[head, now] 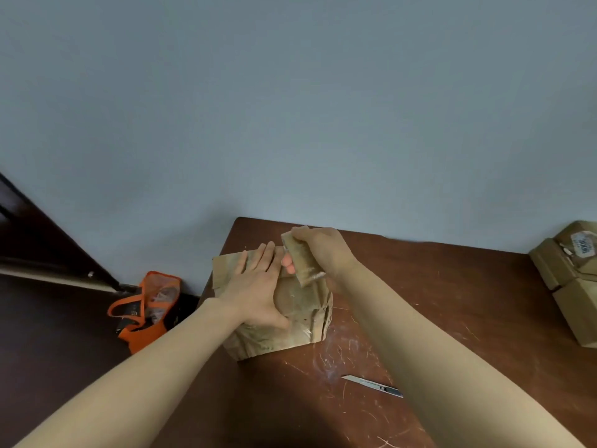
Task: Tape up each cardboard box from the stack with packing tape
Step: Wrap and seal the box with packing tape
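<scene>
One orange bag [145,310] sits on the floor, left of the tabletop [452,286]. The left hand [258,286], grip spread flat, presses the cardboard box [300,318] near the tabletop's left edge. The right hand [319,250] has its grip curled round a tape roll [302,263] at the box's top. One knife [371,384] lies nearer. At least two stacked boxes [568,305] stand far right, their label blurred.

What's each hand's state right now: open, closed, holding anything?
Left hand: open, pressed flat on the brown cardboard box.
Right hand: closed, gripping the brown packing tape roll.
</scene>
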The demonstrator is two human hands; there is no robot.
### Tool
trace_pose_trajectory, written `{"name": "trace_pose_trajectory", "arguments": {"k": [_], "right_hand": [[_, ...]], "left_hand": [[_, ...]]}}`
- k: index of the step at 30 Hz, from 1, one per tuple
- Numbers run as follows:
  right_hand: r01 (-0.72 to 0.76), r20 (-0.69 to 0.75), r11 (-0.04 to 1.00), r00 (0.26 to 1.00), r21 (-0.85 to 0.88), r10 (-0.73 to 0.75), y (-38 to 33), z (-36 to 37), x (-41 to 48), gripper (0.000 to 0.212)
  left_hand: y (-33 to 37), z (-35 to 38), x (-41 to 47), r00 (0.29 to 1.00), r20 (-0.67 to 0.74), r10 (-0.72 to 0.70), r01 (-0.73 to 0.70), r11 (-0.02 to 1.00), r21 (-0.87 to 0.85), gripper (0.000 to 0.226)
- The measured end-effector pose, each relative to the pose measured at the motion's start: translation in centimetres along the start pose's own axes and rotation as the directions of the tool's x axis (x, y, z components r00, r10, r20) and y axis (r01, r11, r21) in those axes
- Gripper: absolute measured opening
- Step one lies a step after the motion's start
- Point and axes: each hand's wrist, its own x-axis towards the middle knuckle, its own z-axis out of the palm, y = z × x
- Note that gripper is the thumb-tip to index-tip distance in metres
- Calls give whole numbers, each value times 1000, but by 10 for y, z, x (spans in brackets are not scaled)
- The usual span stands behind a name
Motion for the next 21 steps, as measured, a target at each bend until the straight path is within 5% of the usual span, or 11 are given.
{"name": "trace_pose_trajectory", "arguments": {"k": [10, 21], "right_hand": [[7, -78, 1000, 997, -11, -8, 46, -7, -65, 57], [-212, -64, 972, 974, 104, 219, 97, 4, -66, 37]], "left_hand": [[8, -1, -2, 1000, 4, -14, 14, 1000, 11, 142], [7, -8, 3, 998, 56, -23, 20, 998, 60, 135]]}}
